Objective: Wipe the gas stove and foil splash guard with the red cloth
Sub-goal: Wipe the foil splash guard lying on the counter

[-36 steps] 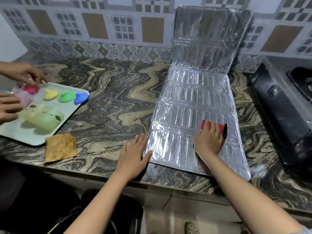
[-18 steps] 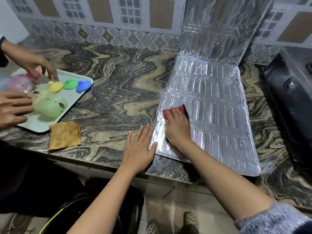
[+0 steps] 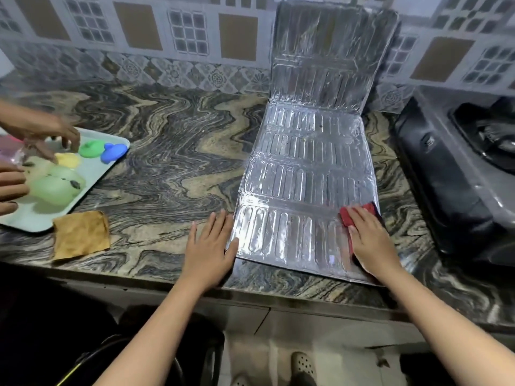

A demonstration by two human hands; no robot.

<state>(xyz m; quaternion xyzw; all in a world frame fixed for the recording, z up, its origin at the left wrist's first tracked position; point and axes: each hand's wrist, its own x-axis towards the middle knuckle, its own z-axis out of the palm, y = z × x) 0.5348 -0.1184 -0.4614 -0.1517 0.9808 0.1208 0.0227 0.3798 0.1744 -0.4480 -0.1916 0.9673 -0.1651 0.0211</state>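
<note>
Red cloth [image 3: 355,214], folded small, lies under our right hand [image 3: 369,242], which presses it flat with fingers together onto the lower right corner of the foil splash guard [image 3: 301,174], a ribbed silver sheet at centre right of the frame. Our left hand [image 3: 210,249] rests spread and flat at its lower left edge. We can read no writing on the black gas stove [image 3: 457,174] at the right edge.

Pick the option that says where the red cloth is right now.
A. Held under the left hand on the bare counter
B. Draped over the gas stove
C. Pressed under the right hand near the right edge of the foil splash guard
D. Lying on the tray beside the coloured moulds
C: the red cloth shows under the right hand, flat on the foil splash guard near its right edge.
</note>
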